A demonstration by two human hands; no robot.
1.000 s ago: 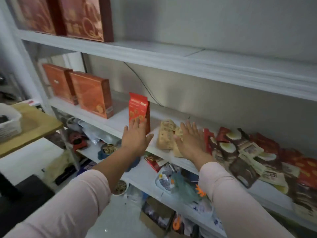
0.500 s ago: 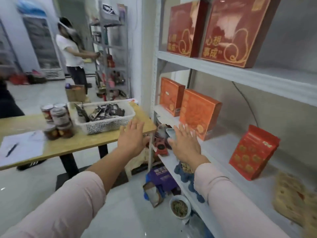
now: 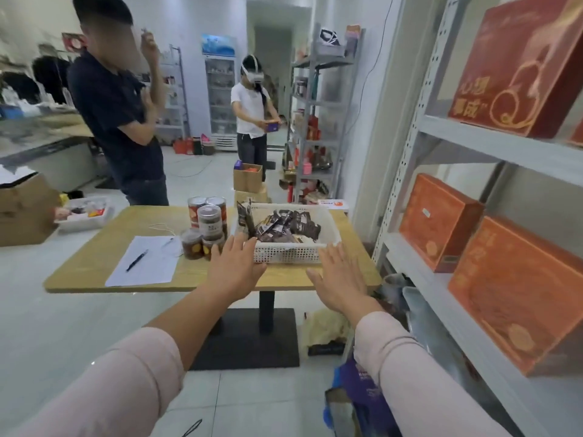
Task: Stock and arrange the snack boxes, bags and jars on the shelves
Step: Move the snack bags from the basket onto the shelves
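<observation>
We've swung off the shelves (image 3: pixel 492 143), now at 3 o'clock, to face the tabletop (image 3: pixel 94 266). Left hand (image 3: pixel 235 269) and right hand (image 3: pixel 339 272) are both empty, fingers (image 3: pixel 235 246) flat and spread, near the basket (image 3: pixel 284 255) of bags (image 3: pixel 284 225) at 12; jars (image 3: pixel 208 225) at 11. Next load pickup likely.

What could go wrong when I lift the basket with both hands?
1. The stacked jars stand close beside the basket's left side, just past the left hand. A sideways nudge could topple them.
2. The packets are heaped to the rim, with some standing above it. Tilting the basket may spill them.
3. The right hand is open and grips nothing yet, so a one-sided lift could tip the basket.
</observation>
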